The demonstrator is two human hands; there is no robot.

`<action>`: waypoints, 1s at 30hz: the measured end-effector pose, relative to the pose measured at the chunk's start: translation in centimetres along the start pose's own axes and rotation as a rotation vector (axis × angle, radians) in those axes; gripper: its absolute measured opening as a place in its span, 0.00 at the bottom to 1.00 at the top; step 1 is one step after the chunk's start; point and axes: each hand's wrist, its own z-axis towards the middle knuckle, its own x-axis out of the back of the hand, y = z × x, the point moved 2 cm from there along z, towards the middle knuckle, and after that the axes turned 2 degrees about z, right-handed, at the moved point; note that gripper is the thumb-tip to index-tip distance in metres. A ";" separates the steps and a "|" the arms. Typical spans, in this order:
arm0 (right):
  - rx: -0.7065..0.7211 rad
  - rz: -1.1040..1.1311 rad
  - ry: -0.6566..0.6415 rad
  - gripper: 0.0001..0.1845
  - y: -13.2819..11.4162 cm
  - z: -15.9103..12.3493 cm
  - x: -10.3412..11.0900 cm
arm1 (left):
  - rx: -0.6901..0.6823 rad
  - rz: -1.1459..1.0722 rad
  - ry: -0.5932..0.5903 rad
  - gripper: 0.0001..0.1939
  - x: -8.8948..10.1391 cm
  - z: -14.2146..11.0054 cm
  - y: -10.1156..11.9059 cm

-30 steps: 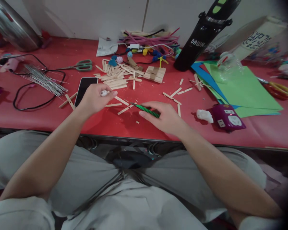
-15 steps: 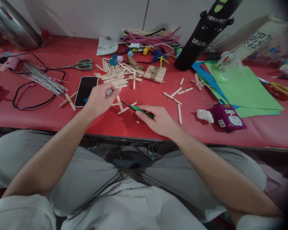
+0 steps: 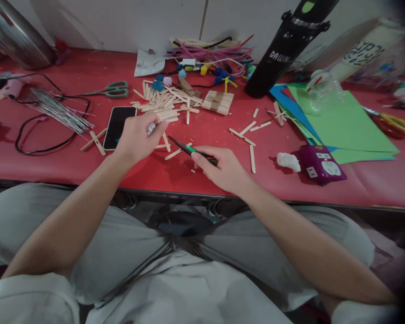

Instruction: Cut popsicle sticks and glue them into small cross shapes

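My left hand point(image 3: 137, 137) is closed, with a small crumpled grey-white wad point(image 3: 150, 129) between thumb and fingers. The wad's material is unclear. In my right hand point(image 3: 222, 166) lies a slim green-and-black craft knife point(image 3: 202, 154), gripped near its rear, its dark tip pointing left toward my left fingertips. A gap separates tip and wad. Beneath and between the hands, popsicle sticks point(image 3: 174, 154) lie on the red tabletop point(image 3: 162, 173). Beyond my left hand spreads a heap of popsicle sticks point(image 3: 155, 101).
A phone point(image 3: 116, 123) lies beside my left hand, with scissors point(image 3: 116, 90) and metal wires point(image 3: 59, 110) farther left. On the right are a white lump point(image 3: 288, 162), a purple socket box point(image 3: 324, 164) and green paper sheets point(image 3: 354, 121). A black bottle point(image 3: 276, 58) stands behind.
The knife has rolled slightly in my right hand, showing less green, and its tip has shifted a little up and left. My left hand has moved slightly left, still holding the wad.
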 end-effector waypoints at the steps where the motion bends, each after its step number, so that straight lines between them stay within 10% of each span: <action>1: 0.003 -0.004 -0.003 0.19 0.0 0.0 0.0 | -0.008 0.007 -0.001 0.15 0.0 0.0 0.0; 30: 0.059 -0.071 -0.011 0.18 -1.0 -0.4 0.0 | -0.103 0.034 -0.062 0.20 0.2 0.0 0.6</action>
